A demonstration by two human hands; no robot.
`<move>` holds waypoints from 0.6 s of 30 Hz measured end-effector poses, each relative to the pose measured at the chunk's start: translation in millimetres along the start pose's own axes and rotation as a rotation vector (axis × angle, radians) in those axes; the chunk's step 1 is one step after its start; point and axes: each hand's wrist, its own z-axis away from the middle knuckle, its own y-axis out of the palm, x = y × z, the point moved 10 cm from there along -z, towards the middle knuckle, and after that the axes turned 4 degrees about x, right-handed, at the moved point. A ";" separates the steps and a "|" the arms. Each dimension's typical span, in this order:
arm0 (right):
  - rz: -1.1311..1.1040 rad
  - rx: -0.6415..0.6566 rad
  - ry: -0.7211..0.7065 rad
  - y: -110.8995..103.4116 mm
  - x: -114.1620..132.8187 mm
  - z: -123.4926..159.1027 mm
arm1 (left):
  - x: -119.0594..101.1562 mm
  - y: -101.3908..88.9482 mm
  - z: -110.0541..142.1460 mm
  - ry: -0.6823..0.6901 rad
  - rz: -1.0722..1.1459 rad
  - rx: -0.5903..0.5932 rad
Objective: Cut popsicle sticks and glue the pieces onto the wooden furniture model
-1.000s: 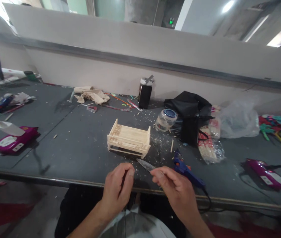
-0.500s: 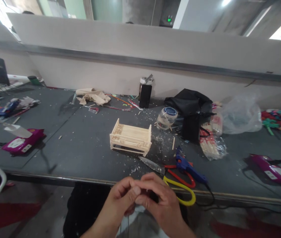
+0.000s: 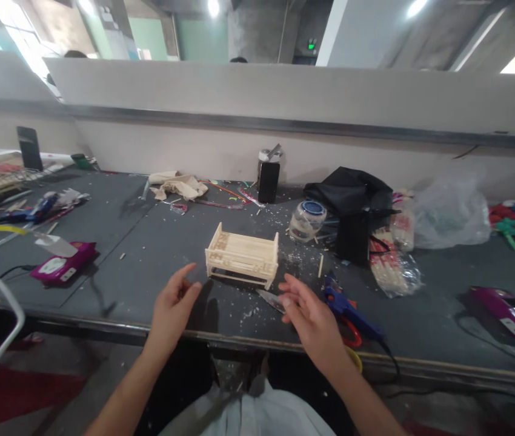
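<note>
A small model bed (image 3: pixel 242 254) built of pale wooden sticks stands upright on the dark grey table. My left hand (image 3: pixel 174 306) is just left of its near corner, fingers apart, holding nothing and not touching it. On the other side my right hand (image 3: pixel 307 312) hovers over the scissors, its fingers spread and no object in them. The scissors' blade (image 3: pixel 270 300) shows left of that hand; their red and yellow handles are partly hidden beneath it. Close by on the right lies a blue glue gun (image 3: pixel 352 312).
Behind the model stand a clear jar with blue lid (image 3: pixel 308 220), a phone (image 3: pixel 268 181) and a black bag (image 3: pixel 351 191). Packaged sticks (image 3: pixel 394 266) lie right. Purple power strips (image 3: pixel 63 264) sit at both sides. Crumbs and scraps litter the tabletop (image 3: pixel 148 266).
My hands were together at the table's front edge. They have parted and moved forward to either side of the model bed. The camera view has tilted up slightly.
</note>
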 end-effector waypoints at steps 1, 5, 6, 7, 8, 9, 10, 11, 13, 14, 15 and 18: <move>-0.013 0.004 -0.007 3.5 -1.1 -3.7 | -1.4 7.0 -2.4 0.024 -0.046 0.048; -0.034 0.037 -0.040 13.3 1.7 -13.6 | -2.3 26.3 -2.5 0.056 -0.117 0.146; -0.040 0.042 -0.044 13.4 3.1 -15.1 | -2.5 29.1 -1.1 0.055 -0.123 0.155; -0.044 0.046 -0.043 12.9 4.1 -16.6 | -3.1 30.8 0.6 0.053 -0.124 0.155; -0.044 0.048 -0.040 11.7 4.7 -18.0 | -4.2 32.1 2.8 0.053 -0.121 0.153; -0.034 0.043 -0.041 9.5 5.2 -19.5 | -5.9 33.2 5.3 0.057 -0.116 0.149; -0.017 0.035 -0.046 6.8 5.6 -21.1 | -8.1 34.7 8.2 0.063 -0.110 0.148; 0.004 0.024 -0.053 3.6 5.7 -22.7 | -10.3 36.7 11.3 0.070 -0.104 0.153; 0.043 0.000 -0.068 -3.9 4.8 -25.8 | -13.5 41.8 17.3 0.068 -0.091 0.177; 0.063 -0.006 -0.073 -8.0 4.0 -27.1 | -14.1 43.9 19.8 0.058 -0.079 0.188; 0.082 -0.009 -0.073 -12.6 3.0 -28.4 | -14.1 45.1 21.9 0.045 -0.063 0.194; 0.167 -0.061 -0.054 -37.9 3.0 -32.0 | -10.4 44.1 26.3 -0.005 -0.014 0.196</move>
